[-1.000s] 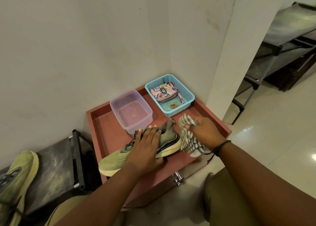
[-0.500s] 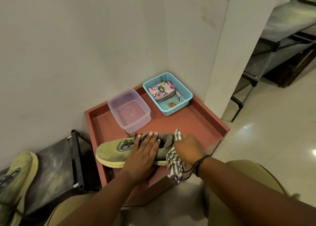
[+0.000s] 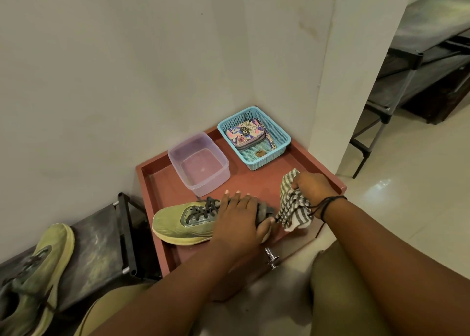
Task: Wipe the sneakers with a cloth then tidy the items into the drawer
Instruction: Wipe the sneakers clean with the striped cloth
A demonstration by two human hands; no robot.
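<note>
Head view shows the left hand (image 3: 235, 220) laid over the heel half of an olive-green mesh sneaker with dark laces and a pale sole (image 3: 183, 222), fingers spread forward and thumb wrapped round the heel end, pinning it flat on the reddish-brown rimmed counter (image 3: 319, 161). Just to the right of that thumb, the right hand (image 3: 311, 187) is closed in a fist around a bunched grey-and-white striped cloth (image 3: 292, 208), whose loose tail hangs down beside the heel, apparently just clear of it. Beyond the left hand's fingertips stands a clear lilac plastic tub (image 3: 199, 164), and beyond the right hand a turquoise mesh basket (image 3: 279, 137) holding a flower-patterned pouch (image 3: 245, 133). Far off to the left of the left hand, a second olive-green sneaker (image 3: 35, 272) lies on a dark fabric rack (image 3: 99, 236), unwiped as far as one can judge. A metal drawer knob (image 3: 272, 258) shows under the counter's near edge. The risks: the shoe sits close to that near edge, so a hard wipe toward the body could push it off; the dangling cloth tail may snag the laces
</note>
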